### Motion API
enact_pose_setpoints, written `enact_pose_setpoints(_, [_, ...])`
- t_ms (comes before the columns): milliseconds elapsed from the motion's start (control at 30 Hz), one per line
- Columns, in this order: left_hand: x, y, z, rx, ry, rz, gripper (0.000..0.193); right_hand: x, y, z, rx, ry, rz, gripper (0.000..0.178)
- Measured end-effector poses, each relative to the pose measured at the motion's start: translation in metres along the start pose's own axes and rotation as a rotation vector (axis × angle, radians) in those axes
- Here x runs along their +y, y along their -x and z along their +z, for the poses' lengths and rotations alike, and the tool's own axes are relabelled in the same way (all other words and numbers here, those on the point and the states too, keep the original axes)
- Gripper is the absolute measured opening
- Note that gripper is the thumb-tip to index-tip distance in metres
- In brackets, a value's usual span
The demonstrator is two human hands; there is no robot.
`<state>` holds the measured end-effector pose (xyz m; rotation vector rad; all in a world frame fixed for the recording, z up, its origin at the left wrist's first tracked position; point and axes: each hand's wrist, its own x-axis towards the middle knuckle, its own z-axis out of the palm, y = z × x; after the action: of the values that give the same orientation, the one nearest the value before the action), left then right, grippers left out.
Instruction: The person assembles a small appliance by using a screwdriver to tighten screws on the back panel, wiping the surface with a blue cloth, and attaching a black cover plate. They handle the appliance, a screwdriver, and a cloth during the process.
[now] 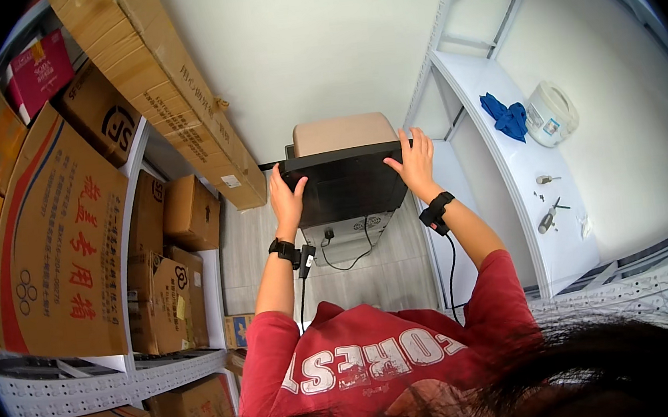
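With the fingers (276, 182) of left hand (289, 203) and right hand (420, 165), I am gripping a black panel (352, 189) above grey flooring (257, 240); a red-lettered carton (64, 242) is occupying shelving (110, 385).

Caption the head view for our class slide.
Left hand and right hand at the upper corners of a black panel, boxes shelved at left.

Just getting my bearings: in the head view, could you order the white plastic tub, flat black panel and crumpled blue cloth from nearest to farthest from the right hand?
1. Flat black panel: touched by the right hand.
2. Blue cloth: on the right-side white shelf.
3. White tub: just right of the cloth.
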<state>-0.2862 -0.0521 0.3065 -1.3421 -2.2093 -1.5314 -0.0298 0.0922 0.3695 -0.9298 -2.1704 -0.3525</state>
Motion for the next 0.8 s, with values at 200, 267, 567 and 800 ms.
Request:
enact_pose_setpoints(200, [-0.002,0.0,0.006,0.044,-0.019,0.036,0.075,0.014,0.014,0.028,-0.089,-0.075,0.063,0.067])
enact_pose_setpoints(267, [-0.004,0.001,0.005,0.067,-0.02,0.045,0.076,0.013,0.015,0.031,-0.111,-0.08,0.07,0.068])
enact_pose_setpoints(567, [0.022,0.011,-0.001,0.094,-0.175,0.021,0.07,0.018,0.015,0.026,-0.143,-0.12,0.06,0.083])
enact_pose_setpoints(800, [0.024,0.014,-0.003,0.126,-0.075,-0.127,0.059,0.01,0.03,0.026,-0.156,-0.322,0.429,0.107])
